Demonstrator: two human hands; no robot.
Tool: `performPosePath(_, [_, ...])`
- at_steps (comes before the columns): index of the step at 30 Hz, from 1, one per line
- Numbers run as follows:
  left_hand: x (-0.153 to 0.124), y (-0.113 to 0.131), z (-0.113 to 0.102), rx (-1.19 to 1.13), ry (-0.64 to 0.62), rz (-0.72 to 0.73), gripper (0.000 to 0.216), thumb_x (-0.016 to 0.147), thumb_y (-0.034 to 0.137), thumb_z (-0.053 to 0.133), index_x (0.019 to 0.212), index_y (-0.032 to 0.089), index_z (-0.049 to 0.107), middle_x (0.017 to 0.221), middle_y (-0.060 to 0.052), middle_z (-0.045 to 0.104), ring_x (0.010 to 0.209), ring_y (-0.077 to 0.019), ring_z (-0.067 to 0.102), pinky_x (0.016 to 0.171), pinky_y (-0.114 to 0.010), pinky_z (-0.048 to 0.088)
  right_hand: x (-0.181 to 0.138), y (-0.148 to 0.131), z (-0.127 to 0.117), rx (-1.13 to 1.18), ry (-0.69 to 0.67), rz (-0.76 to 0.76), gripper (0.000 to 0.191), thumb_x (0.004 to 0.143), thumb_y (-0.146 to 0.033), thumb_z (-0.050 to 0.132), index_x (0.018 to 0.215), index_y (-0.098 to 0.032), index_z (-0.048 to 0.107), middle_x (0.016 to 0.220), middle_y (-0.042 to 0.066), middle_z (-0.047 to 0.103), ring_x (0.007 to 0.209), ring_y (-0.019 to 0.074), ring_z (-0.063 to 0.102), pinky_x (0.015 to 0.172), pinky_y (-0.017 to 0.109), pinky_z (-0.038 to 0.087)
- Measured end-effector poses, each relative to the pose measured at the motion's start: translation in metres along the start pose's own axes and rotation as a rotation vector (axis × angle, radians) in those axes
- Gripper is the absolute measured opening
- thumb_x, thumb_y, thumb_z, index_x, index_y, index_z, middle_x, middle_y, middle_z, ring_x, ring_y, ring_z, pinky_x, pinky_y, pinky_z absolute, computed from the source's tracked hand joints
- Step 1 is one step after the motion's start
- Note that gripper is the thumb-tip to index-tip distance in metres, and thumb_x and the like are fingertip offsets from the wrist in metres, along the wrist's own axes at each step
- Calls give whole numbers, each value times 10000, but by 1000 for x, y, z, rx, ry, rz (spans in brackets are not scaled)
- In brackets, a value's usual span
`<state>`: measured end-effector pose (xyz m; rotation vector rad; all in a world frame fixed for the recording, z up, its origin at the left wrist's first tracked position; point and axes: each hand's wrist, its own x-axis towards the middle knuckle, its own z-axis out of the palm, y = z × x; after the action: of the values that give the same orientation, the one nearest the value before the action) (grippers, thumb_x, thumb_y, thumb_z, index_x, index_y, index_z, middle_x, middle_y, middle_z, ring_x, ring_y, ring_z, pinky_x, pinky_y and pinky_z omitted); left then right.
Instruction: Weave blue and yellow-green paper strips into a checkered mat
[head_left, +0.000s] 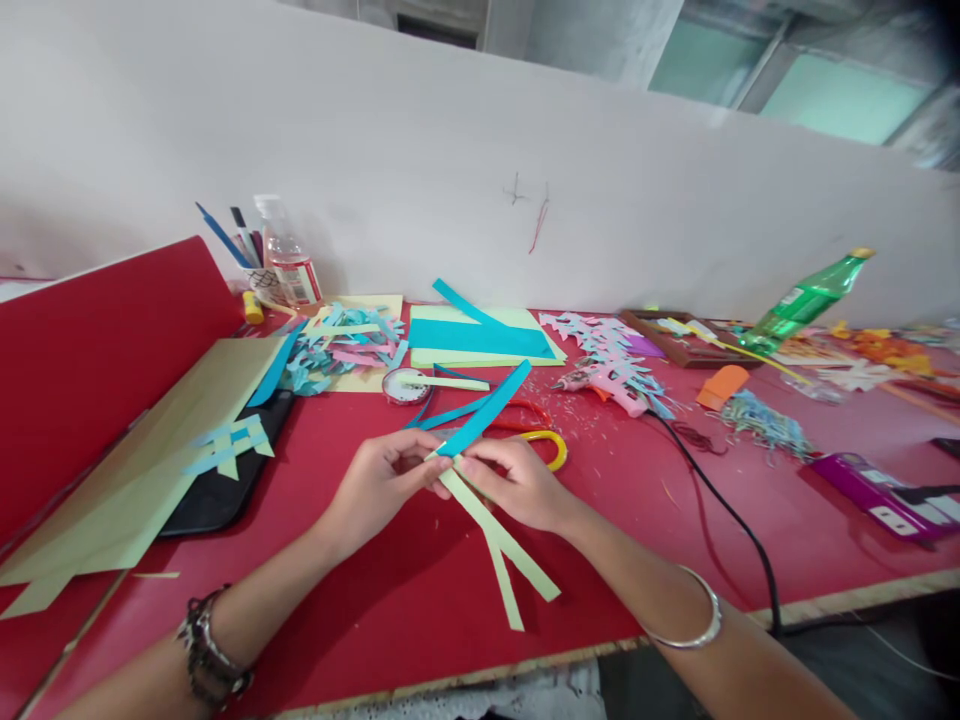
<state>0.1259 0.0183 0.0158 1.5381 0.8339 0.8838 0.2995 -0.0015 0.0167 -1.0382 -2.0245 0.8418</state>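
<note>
Between my two hands, above the red tabletop, blue and pale green paper strips meet at one point. My left hand [386,480] pinches the crossing from the left, and my right hand [517,480] pinches it from the right. A blue paper strip [487,410] sticks up and to the right from the fingers. Two pale green paper strips [499,535] hang down toward me, spreading apart at their ends. How the strips are joined is hidden by my fingertips. Just behind my right hand lie yellow-handled scissors [556,450], partly covered.
A pink glue gun [615,392] with a black cord lies right of centre. Behind my hands are blue and green paper sheets [480,340] and a small round dish [407,386]. Left stand paper scraps [341,350] and a bottle [289,250]; right, a tilted green bottle [810,300] and purple power strip [881,497].
</note>
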Motion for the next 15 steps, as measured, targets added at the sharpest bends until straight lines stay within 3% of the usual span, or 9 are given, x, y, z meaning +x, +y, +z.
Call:
performPosePath(6, [0,0,1,-44,8,-20,162,703,305,620,755,154,595,633,11,646,553,-120,626,568,-217,521,1,0,2,19,1,10,310,855,-307,379,589,-158,439,531,-42,366,495,65,349,469,187,256])
performPosePath(15, [0,1,1,-40,-4,-42,186,697,325,622,740,145,600,637,3,650,546,-121,625,561,-222,527,0,-1,2,50,-29,41,304,843,-304,395,593,-150,475,540,-36,371,514,69,341,483,192,259])
